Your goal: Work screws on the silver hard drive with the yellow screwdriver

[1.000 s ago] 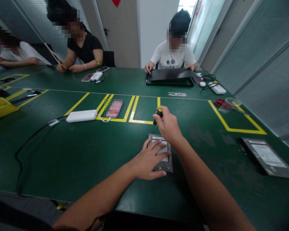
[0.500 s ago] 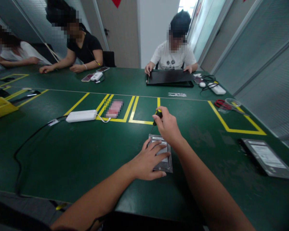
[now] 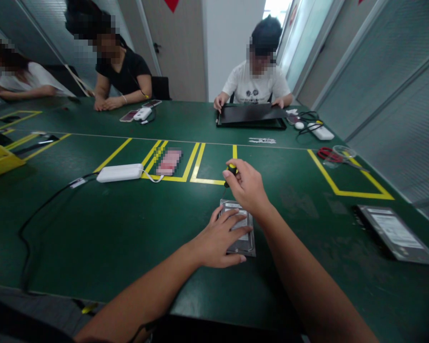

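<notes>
A silver hard drive (image 3: pixel 248 245) with a white label lies flat on the green table, partly covered by my left hand (image 3: pixel 221 236). That hand is spread across the drive, fingers apart and pressing on its top. My right hand (image 3: pixel 246 183) is closed around the black and yellow handle of a screwdriver (image 3: pixel 230 172). The screwdriver's thin shaft points down to the drive's far left corner; whether its tip sits in a screw is too small to tell. At the right lies a second hard drive (image 3: pixel 396 233), label up, touched by neither hand.
A white power strip (image 3: pixel 119 173) with a black cable lies left of centre, beside a blurred pink phone (image 3: pixel 169 162). Red scissors (image 3: pixel 331 154) are at the right. Across the table a person in white holds a dark flat panel (image 3: pixel 252 113). Yellow tape (image 3: pixel 209 181) marks the table.
The screwdriver handle in my right hand has tipped slightly left, and the fingers have shifted around it. My left hand stays on the drive. A person in black has drawn their hands together.
</notes>
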Tool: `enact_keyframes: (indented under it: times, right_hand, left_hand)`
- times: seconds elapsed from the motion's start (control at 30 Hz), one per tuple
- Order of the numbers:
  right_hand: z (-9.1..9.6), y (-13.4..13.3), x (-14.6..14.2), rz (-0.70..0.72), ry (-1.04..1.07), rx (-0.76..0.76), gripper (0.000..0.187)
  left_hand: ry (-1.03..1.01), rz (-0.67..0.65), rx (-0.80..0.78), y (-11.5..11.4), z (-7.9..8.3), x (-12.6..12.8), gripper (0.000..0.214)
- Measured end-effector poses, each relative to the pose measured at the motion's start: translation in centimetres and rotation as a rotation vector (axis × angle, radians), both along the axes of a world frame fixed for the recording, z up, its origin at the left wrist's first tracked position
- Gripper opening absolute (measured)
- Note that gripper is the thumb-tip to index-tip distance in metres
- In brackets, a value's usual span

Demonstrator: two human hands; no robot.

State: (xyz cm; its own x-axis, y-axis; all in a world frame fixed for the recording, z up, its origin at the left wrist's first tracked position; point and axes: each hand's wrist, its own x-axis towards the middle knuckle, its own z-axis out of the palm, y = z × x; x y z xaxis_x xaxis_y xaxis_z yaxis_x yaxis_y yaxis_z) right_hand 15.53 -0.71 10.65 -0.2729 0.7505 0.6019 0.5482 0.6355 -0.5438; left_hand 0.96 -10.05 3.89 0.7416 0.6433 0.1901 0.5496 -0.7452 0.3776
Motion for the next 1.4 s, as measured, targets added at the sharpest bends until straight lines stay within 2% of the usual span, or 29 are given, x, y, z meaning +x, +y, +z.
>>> enact_keyframes:
  times: [0.3,0.5,0.63,0.9,1.07,1.23,1.4]
  right_hand:
    - [-0.5,0.47,-0.27,0.009,0.17,0.126,0.021]
    - [-0.38,0.39,-0.13,0.013,0.196,0.1,0.023]
    - [-0.09,0.17,0.07,0.025,0.194,0.038,0.017]
    - [0.21,-0.14,-0.07,0.043,0.199,0.154,0.016]
    - [0.16,-0.26,-0.21,0.025,0.236,0.189,0.009]
    - [0.17,-0.23,-0.23,0.013,0.244,0.193,0.013]
    - [0.19,-0.21,-0.15,0.013,0.221,0.157,0.008]
  left_hand:
    - [0.011,0.0,-0.014,0.04,0.08,0.21,0.075]
    - [0.017,0.004,-0.015,0.0,0.11,0.22,0.075]
    - [0.014,0.007,-0.012,0.06,0.06,0.22,0.075]
    - [0.008,0.0,-0.027,0.12,0.3,0.34,0.075]
    - [0.016,0.007,-0.025,0.08,0.36,0.43,0.075]
    - [0.016,0.009,-0.021,0.11,0.29,0.46,0.075]
    - [0.02,0.008,-0.019,0.13,0.3,0.43,0.075]
